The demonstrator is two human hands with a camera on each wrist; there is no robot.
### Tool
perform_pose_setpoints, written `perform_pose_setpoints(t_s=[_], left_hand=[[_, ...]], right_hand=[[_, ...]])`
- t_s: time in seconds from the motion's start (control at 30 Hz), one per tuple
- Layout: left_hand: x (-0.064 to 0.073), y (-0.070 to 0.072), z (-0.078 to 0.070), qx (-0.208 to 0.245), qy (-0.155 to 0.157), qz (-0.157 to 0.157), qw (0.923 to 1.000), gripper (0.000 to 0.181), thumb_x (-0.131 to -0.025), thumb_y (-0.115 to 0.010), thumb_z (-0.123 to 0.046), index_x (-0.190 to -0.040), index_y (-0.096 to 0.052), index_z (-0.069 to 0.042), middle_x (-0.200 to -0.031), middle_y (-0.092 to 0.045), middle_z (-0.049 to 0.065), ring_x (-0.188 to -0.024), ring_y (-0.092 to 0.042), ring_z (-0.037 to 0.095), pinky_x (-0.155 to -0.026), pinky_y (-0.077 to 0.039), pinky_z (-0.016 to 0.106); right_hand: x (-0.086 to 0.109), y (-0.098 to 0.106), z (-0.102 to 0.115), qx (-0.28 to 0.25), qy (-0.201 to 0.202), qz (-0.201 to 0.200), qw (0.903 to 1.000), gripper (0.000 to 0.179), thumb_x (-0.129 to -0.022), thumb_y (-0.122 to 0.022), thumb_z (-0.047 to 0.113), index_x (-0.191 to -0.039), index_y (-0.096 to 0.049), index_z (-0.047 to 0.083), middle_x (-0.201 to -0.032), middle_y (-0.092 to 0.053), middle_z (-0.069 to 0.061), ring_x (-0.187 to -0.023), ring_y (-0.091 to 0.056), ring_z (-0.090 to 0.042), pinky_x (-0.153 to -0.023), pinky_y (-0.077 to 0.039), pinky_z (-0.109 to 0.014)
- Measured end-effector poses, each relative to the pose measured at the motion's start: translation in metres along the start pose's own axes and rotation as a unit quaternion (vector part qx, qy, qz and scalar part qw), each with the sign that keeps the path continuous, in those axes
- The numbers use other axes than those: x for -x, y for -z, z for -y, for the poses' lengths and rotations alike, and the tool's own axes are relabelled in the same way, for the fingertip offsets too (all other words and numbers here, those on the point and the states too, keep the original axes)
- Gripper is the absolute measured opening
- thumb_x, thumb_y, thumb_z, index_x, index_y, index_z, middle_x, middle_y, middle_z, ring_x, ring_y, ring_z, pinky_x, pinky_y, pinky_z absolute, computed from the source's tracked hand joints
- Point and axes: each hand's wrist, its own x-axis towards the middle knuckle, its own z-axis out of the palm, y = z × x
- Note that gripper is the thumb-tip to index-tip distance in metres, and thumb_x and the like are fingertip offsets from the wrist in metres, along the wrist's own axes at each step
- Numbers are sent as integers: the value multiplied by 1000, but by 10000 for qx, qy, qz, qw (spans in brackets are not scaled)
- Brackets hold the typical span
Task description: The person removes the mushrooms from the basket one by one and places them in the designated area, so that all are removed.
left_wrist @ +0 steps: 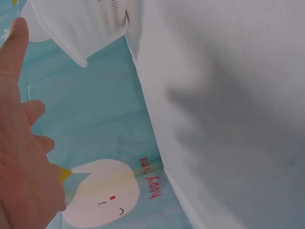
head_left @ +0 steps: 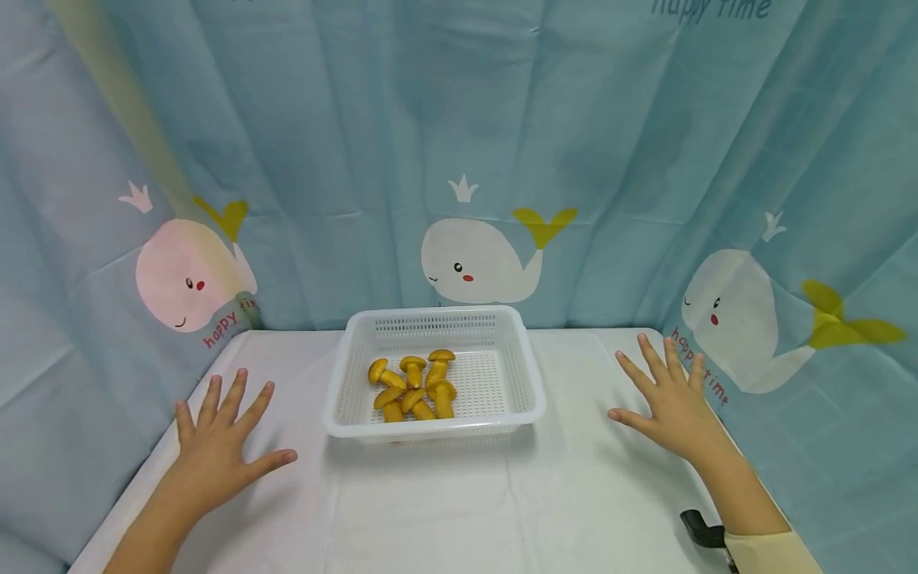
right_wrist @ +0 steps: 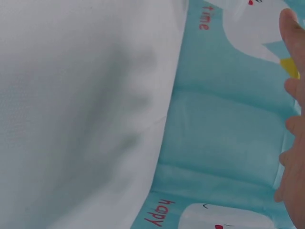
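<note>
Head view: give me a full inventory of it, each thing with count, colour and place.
Mushrooms: six, brownish yellow, in the basket, mostly toward its left side.
Basket: one, white, on the table between the hands.
Table: one, white-topped, below the basket.
Curtain: blue, behind and on both sides; number of pieces unclear.
Printed whales: three, pale with yellow-green tails, on the curtain.
Printed crowns: three, whitish, one above each whale.
Black object: one, black, beside the right forearm; identity unclear.
Sleeve: one, cream, on the right forearm.
Left hand: one, bare, left of the basket.
Right hand: one, bare, right of the basket.
</note>
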Motion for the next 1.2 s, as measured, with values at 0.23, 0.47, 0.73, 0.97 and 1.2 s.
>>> perform_pose_setpoints(t_s=[0.23, 0.47, 0.73, 0.97, 1.2], left_hand=[[-4, -6, -17, 374, 126, 73, 9992, 115, -79, -77, -68, -166, -19, -20, -171, -1, 22, -155, 22, 41, -112, 30, 70], [-8, -17, -29, 891, 113, 64, 9959, 113, -81, -78, -62, -166, -19, -17, -171, -3, 22, -156, 15, 43, -114, 25, 72], [-9, -26, -42, 1720, 260, 206, 9845, 111, -82, -82, -51, -165, -20, -12, -170, -7, 25, -156, 8, 47, -116, 17, 75], [-9, -35, -48, 2432, 282, 182, 9694, 106, -84, -84, -41, -165, -22, -10, -169, -11, 26, -155, 2, 50, -116, 6, 80], [-8, -45, -49, 2887, 458, 329, 9558, 103, -86, -83, -35, -165, -20, -14, -171, -12, 18, -156, -1, 48, -114, -8, 82]], right_hand=[[-8, 1, 4, -11, 4, -85, 10000, 100, -85, -69, 69, -165, -24, 29, -173, -8, -14, -157, 15, -40, -114, 16, -78], [-16, 4, 9, -12, 27, -185, 9998, 101, -85, -68, 71, -165, -22, 30, -173, -4, -11, -157, 13, -41, -115, 14, -79], [-25, 8, 15, -144, 96, -290, 9994, 101, -84, -70, 69, -165, -23, 29, -173, -4, -12, -157, 11, -41, -116, 11, -79], [-34, 15, 23, -248, 109, -290, 9992, 100, -85, -70, 68, -165, -25, 28, -173, -4, -12, -157, 9, -43, -117, 9, -79], [-41, 18, 31, -317, 96, -292, 9990, 101, -84, -72, 67, -165, -25, 29, -173, -3, -11, -157, 8, -45, -118, 12, -76]])
